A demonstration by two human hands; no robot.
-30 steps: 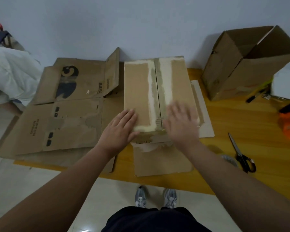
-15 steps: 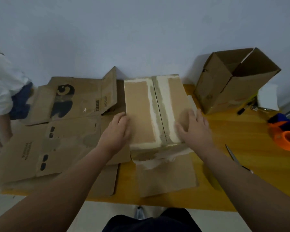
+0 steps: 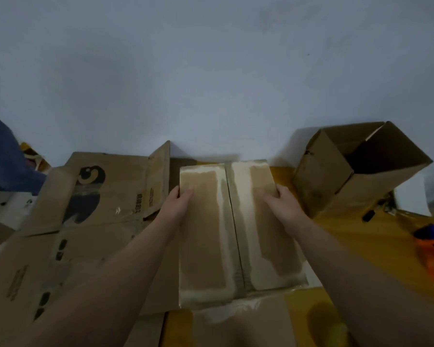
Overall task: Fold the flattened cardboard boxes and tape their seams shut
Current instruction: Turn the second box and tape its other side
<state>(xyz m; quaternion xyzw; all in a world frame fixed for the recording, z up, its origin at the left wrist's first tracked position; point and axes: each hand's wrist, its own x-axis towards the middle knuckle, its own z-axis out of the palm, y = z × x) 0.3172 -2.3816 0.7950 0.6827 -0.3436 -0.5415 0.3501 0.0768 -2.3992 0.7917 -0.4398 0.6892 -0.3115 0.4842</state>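
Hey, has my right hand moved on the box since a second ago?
Yes. The right hand slid away from the centre seam of the box, outward to its right edge and farther toward the wall, where it now grips that edge.

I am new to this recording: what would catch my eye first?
The folded box in the middle stands out, its centre seam flanked by pale strips, with the left hand and right hand gripping its side edges. An open box stands at the back right; flattened cardboard lies to the left.
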